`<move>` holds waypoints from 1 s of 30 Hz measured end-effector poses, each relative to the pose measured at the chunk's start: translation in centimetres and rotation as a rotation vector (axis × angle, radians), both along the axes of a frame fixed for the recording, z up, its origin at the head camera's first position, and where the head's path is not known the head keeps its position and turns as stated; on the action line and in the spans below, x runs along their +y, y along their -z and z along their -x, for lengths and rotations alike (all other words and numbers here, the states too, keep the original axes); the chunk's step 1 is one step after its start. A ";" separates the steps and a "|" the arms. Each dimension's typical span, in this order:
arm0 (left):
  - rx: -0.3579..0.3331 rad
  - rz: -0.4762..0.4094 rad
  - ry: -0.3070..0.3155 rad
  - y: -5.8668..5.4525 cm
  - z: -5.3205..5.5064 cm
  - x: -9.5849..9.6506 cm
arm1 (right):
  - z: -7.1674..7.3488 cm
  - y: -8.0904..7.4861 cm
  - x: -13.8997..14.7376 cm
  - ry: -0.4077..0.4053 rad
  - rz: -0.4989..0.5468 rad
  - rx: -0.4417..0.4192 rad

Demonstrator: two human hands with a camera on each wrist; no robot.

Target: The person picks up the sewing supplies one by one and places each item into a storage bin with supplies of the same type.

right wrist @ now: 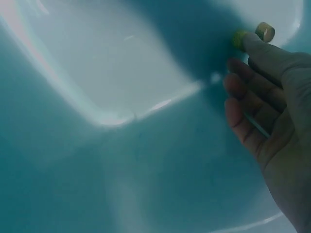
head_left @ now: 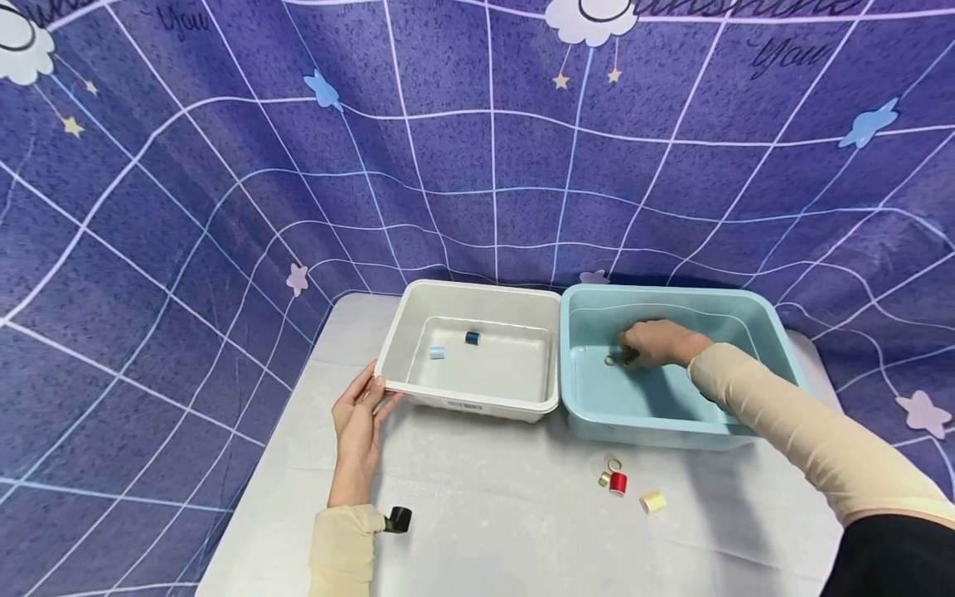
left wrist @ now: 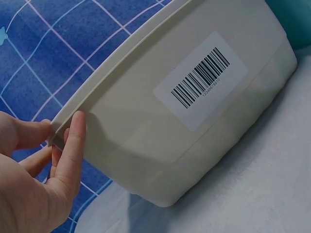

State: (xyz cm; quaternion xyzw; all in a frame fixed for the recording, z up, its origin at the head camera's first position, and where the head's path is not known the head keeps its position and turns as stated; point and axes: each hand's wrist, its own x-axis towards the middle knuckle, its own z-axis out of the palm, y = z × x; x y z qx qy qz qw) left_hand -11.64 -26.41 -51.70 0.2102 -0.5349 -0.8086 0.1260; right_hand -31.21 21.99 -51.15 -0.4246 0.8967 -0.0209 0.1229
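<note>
My left hand pinches the front left corner of the off-white bin at its rim, thumb on top and fingers beneath. Inside that bin lie a light blue thread spool and a dark blue spool. My right hand reaches down into the light blue bin. Between its thumb and hidden index finger is a small yellow-green cylinder, partly covered by the thumb; the other fingers curve loosely. Just beyond the thumb, a gold ring lies on the bin floor.
In front of the blue bin, a red thread spool, a pale yellow spool, a gold ring and a small gold piece lie on the white-covered table. A patterned purple-blue curtain hangs behind the bins, which stand side by side.
</note>
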 end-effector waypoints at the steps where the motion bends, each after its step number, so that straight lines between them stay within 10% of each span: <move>1: 0.001 0.002 0.001 0.0 0.1 0.0 | 0.0 -0.3 0.1 0.001 -0.004 0.010; 30: -0.015 0.018 0.003 0.1 0.0 0.2 | -7.4 -12.1 1.2 0.070 0.117 0.120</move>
